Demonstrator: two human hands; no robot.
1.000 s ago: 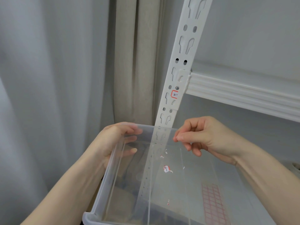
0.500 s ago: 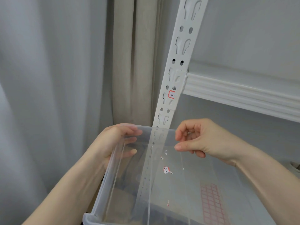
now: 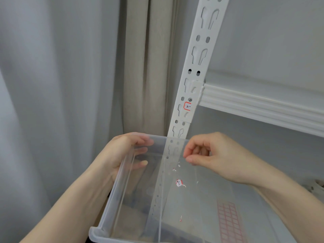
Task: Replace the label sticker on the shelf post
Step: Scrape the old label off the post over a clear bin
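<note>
The white slotted shelf post (image 3: pixel 196 71) slants up from behind a clear plastic bin (image 3: pixel 108 232). A small red-bordered label sticker (image 3: pixel 187 106) with handwriting sits on the post just below the shelf beam. My left hand (image 3: pixel 122 155) grips the bin's far left corner, fingers curled over the rim. My right hand (image 3: pixel 212 156) hovers over the bin's far edge with fingers curled above the thumb; nothing shows between them. Torn sticker scraps (image 3: pixel 179 182) lie on the bin floor. A sheet of red-bordered labels (image 3: pixel 229 223) lies at the bin's right.
A white ribbed shelf beam (image 3: pixel 263 106) runs right from the post. Grey and beige curtains (image 3: pixel 143 67) hang at the left and behind. A pale wall fills the upper right.
My right hand's thumb and fingertips, pressed together a second ago, have come slightly apart. The hand stays over the bin's far edge. My left hand keeps its grip on the bin.
</note>
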